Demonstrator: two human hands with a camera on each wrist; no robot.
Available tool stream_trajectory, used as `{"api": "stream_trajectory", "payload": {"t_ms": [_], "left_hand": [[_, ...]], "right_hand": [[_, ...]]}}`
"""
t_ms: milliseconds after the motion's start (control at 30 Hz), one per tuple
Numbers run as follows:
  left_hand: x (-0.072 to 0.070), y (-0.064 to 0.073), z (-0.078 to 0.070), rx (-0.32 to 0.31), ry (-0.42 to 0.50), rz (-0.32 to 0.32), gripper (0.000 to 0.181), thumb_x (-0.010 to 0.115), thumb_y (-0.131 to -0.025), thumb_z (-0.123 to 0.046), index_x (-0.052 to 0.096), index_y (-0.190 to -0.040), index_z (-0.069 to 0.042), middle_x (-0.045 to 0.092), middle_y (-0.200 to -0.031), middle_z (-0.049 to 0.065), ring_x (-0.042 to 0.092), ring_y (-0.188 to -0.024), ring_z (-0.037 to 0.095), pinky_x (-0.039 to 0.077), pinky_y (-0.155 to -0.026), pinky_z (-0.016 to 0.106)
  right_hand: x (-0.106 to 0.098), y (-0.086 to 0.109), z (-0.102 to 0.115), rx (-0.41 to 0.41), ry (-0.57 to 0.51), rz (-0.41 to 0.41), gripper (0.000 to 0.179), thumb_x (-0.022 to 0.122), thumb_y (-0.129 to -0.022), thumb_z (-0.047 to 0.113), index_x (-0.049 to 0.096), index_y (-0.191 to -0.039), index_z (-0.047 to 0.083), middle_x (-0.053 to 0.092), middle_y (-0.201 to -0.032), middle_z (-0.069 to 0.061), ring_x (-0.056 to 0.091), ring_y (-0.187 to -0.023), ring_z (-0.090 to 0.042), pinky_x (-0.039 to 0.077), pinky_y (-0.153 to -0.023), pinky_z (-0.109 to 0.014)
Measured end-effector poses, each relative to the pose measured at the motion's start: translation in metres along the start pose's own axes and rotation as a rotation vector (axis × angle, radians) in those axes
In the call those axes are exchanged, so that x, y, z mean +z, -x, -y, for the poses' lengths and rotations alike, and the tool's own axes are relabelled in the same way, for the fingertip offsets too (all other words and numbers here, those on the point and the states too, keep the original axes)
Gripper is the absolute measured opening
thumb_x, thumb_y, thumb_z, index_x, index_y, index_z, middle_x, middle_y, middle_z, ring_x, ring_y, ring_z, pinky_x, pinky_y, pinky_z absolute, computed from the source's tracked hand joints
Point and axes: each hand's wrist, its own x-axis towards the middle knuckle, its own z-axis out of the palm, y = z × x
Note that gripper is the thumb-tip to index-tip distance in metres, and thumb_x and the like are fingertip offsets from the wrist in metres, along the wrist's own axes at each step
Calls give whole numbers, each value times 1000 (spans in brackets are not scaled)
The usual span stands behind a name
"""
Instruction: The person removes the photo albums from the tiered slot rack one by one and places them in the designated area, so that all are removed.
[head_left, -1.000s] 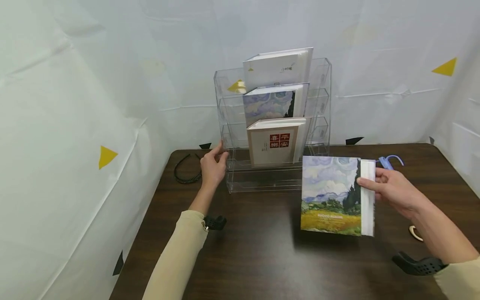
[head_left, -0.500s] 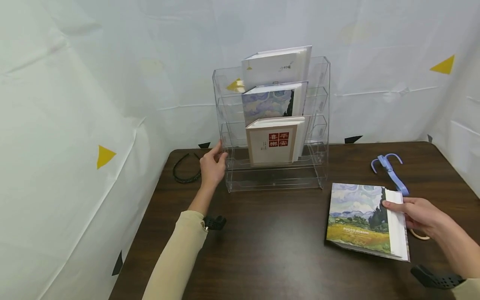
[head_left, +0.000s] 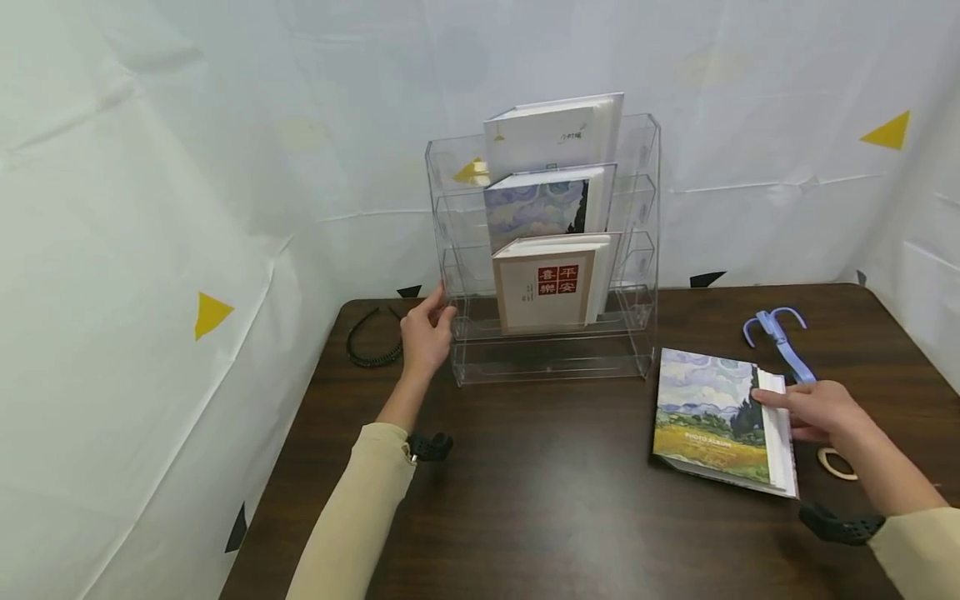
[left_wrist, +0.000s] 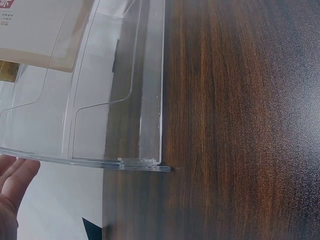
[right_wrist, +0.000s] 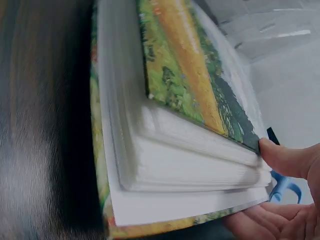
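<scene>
My right hand (head_left: 821, 412) grips a photo album (head_left: 708, 421) by its right edge, thumb on the cover and fingers underneath. The album has a painted landscape cover and lies low over the table at the right, tilted. In the right wrist view, white pages (right_wrist: 195, 165) fan out between its covers. At the left, the fingers of my left hand (head_left: 426, 337) touch the side of a clear acrylic rack (head_left: 551, 367); the left wrist view shows fingertips (left_wrist: 22, 175) against its side wall. Three albums stand in the rack's tiers, the front one (head_left: 543, 287) beige with red squares.
A black headband (head_left: 373, 361) lies left of the rack. Right of it, a blue ribbon-like item with curved ends (head_left: 783, 342) lies behind the held album. A pale ring-shaped object (head_left: 836, 464) is beside my right wrist. White sheeting (head_left: 757, 125) surrounds the dark wooden table (head_left: 555, 500).
The album in my right hand has come down from in front of the rack to the right, then shifted slightly left and back. My left hand has stayed at the rack's side.
</scene>
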Motion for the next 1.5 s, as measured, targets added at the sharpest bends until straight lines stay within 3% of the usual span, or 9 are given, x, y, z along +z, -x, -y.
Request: {"api": "stream_trajectory", "payload": {"t_ms": [133, 333, 400, 533, 667, 800, 967, 1233, 1500], "left_hand": [[-1, 0, -1, 7, 4, 3, 43, 69, -93, -8, 61, -135, -11, 70, -115, 14, 70, -98, 25, 56, -82, 40], [-1, 0, 2, 6, 20, 10, 43, 69, -93, -8, 61, -135, -11, 70, -115, 14, 70, -98, 25, 56, -82, 40], [-1, 0, 3, 2, 27, 12, 43, 69, -93, -8, 61, -135, -11, 69, -116, 13, 70, -100, 25, 56, -84, 40], [0, 1, 3, -13, 37, 22, 44, 69, -93, -8, 60, -135, -10, 69, -118, 14, 68, -103, 25, 54, -87, 38], [0, 1, 2, -24, 49, 24, 43, 69, -92, -8, 61, -135, -10, 68, -119, 14, 68, -105, 25, 54, -88, 36], [-2, 0, 3, -37, 60, 29, 44, 69, -92, -9, 60, -136, -11, 67, -121, 13, 67, -106, 24, 54, -88, 35], [-3, 0, 3, -54, 66, 54, 44, 67, -94, -10, 58, -137, -11, 66, -123, 13, 67, -107, 24, 54, -88, 35], [-3, 0, 1, -73, 76, 50, 44, 68, -94, -11, 59, -137, -12, 66, -123, 12, 66, -109, 24, 53, -90, 35], [-1, 2, 4, -80, 76, 43, 44, 68, -94, -11, 60, -137, -13, 66, -124, 11, 66, -109, 24, 53, -90, 33]], "right_hand": [[3, 7, 5, -87, 193, -105, 90, 66, -86, 59, 52, -118, -24, 51, -107, -40, 67, -66, -19, 57, -60, -36], [10, 17, 10, -171, 427, -212, 64, 65, -87, 57, 72, -89, -6, 60, -69, -12, 56, -60, -22, 40, -48, -35], [12, 19, 11, -177, 447, -235, 59, 67, -86, 54, 72, -87, -5, 56, -65, -7, 50, -61, -23, 37, -48, -35], [12, 24, 16, -167, 476, -276, 62, 69, -86, 51, 70, -99, -9, 59, -72, -15, 48, -63, -28, 38, -49, -38], [16, 30, 38, -270, 437, -377, 58, 67, -90, 45, 66, -110, -9, 66, -86, -26, 57, -67, -33, 41, -48, -38], [36, 35, 78, -540, 325, -489, 42, 66, -94, 35, 68, -109, -4, 70, -94, -25, 65, -76, -38, 46, -51, -37], [70, 34, 136, -797, 147, -502, 38, 71, -92, 25, 65, -121, 0, 70, -103, -21, 68, -90, -37, 52, -71, -48], [108, 12, 208, -880, -105, -513, 73, 82, -82, 20, 48, -143, 2, 56, -134, -19, 58, -117, -35, 53, -87, -49], [109, -4, 231, -806, -113, -463, 68, 85, -78, 23, 52, -133, 0, 58, -120, -19, 56, -112, -33, 52, -85, -50]]}}
